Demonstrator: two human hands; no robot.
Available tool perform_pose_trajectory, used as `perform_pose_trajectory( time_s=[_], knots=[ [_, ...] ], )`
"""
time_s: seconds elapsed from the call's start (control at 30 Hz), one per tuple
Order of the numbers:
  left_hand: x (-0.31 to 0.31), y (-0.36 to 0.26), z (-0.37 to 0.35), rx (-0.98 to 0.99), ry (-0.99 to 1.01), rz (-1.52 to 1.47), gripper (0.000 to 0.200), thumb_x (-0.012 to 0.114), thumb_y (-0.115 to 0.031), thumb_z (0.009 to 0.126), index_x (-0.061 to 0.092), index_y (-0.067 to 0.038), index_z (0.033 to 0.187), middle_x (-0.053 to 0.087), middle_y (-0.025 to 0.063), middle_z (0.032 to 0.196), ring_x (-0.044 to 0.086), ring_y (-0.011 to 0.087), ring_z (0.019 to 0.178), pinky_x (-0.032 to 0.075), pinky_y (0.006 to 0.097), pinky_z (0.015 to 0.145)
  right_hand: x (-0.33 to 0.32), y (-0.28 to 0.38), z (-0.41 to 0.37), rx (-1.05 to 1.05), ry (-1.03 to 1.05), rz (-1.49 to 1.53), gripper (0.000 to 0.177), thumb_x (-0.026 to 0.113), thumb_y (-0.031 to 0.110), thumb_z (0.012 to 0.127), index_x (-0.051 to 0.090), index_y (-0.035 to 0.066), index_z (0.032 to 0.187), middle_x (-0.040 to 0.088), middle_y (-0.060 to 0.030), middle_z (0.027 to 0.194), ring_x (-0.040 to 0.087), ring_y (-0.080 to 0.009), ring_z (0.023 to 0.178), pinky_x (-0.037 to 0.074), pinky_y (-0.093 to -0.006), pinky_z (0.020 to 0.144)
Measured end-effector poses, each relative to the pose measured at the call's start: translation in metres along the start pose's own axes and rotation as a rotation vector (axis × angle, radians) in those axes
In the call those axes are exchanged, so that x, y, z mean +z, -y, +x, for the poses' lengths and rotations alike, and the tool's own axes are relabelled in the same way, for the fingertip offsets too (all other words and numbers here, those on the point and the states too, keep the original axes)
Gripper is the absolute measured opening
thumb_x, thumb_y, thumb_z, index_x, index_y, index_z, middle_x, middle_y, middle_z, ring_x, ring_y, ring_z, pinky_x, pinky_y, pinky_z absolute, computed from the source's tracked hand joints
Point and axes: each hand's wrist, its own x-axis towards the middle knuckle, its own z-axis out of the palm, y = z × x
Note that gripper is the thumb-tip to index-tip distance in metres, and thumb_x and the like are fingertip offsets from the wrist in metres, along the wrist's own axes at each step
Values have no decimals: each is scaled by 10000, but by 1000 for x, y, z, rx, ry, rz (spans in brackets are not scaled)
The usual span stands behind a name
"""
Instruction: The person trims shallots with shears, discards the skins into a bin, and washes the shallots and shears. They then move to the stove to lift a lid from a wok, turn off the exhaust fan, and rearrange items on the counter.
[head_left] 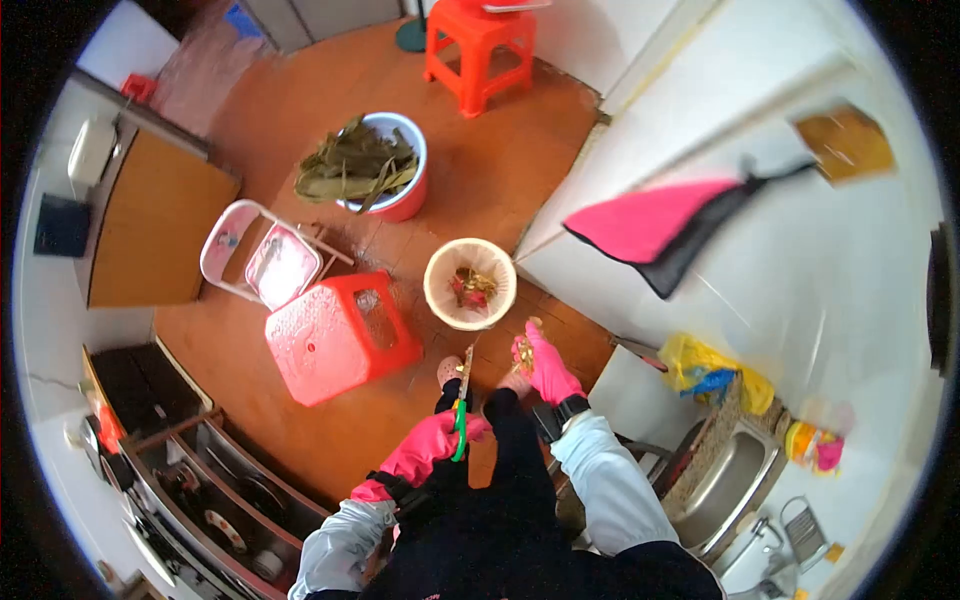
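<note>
clenched on the green handle, the left hand (430,445) held the scissors (463,395) with blades pointing forward, away from the body. the right hand (545,368) pinched a small scrap (526,348) just beside the white basket (430,290), probably so that cut pieces could fall inside. the scrap looked yellowish, thin and crumpled.

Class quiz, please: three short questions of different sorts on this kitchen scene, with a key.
1. True or false: the left hand holds the scissors.
2. The right hand pinches a yellowish scrap. Nearest it stands: A the bin, B the bowl of leaves, C the far stool.
3. Fill in: both gloves are ____.
Key: 1 true; 2 A; 3 pink.
</note>
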Motion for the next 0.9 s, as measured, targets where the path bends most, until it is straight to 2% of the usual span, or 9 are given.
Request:
perform_pose_trajectory(
  time_s=[0.1, 0.37, 0.43, 0.47, 0.5, 0.57, 0.63, 0.73, 0.9],
  knots=[
    [-24, 19, 9, -27, -112, -73, 390, 561, -411, 942, 649, -89, 1143, 664, 47, 972, 600, 139, 835, 491, 280, 685, 26, 11, 45, -21, -1, -125, 450, 516, 573, 903, 589, 129, 885, 602, -11, 672, 536, -120, 498, 381, -259, 396],
    [-34, 40, 41, 29, -246, -339, 370, 542, -378, 959, 642, -78, 1152, 654, 59, 1035, 620, 165, 959, 486, 281, 787, 51, 3, 167, -67, -41, -255, 386, 554, 494, 915, 599, 117, 843, 591, -4, 668, 536, -122, 508, 432, -245, 451],
    [-36, 45, 53, 83, -298, -331, 395, 532, -388, 959, 636, -66, 1165, 673, 62, 981, 581, 121, 685, 490, 264, 619, 53, -2, 192, -72, -21, -254, 373, 555, 493, 915, 600, 127, 861, 594, 4, 677, 538, -114, 515, 437, -247, 457],
    [-39, 49, 59, 71, -296, -347, 395, 532, -388, 959, 636, -66, 1165, 673, 62, 981, 581, 121, 685, 490, 264, 619, 51, -4, 203, -95, 1, -240, 361, 556, 491, 914, 602, 136, 878, 596, 13, 687, 540, -106, 523, 441, -248, 463],
    [-41, 53, 65, 63, -291, -307, 392, 528, -385, 962, 636, -67, 1165, 675, 61, 970, 581, 120, 677, 488, 262, 615, 49, -7, 213, -61, -28, -303, 416, 552, 498, 912, 582, 116, 1076, 621, -34, 897, 592, -141, 726, 494, -279, 584],
    [-48, 52, 75, 50, -290, -278, 389, 524, -381, 964, 636, -69, 1166, 677, 61, 960, 581, 120, 670, 485, 260, 611, 67, 5, 210, -77, -40, -358, 476, 552, 497, 911, 525, 106, 1181, 580, -61, 1042, 569, -177, 874, 502, -311, 674],
    [-55, 45, 80, -66, -283, -352, 376, 538, -385, 959, 648, -68, 1130, 653, 70, 988, 624, 154, 957, 490, 276, 715, 62, 4, 229, -74, 8, -466, 656, 548, 485, 916, 365, 54, 1376, 415, -117, 1350, 437, -282, 1194, 479, -400, 893],
    [-62, 65, 95, -67, -279, -336, 382, 545, -394, 954, 650, -71, 1128, 657, 65, 967, 626, 148, 884, 489, 280, 662, 48, -14, 266, -60, -84, -394, 644, 548, 456, 923, 363, 27, 1367, 392, -133, 1377, 431, -302, 1215, 488, -411, 893],
    [-71, 64, 98, -40, -296, -385, 391, 553, -406, 946, 647, -80, 1139, 661, 58, 941, 596, 135, 744, 472, 272, 620, 26, -31, 287, -131, -67, -315, 451, 567, 368, 931, 524, 19, 1213, 607, -110, 1112, 588, -221, 1016, 524, -386, 814]
  ],
)
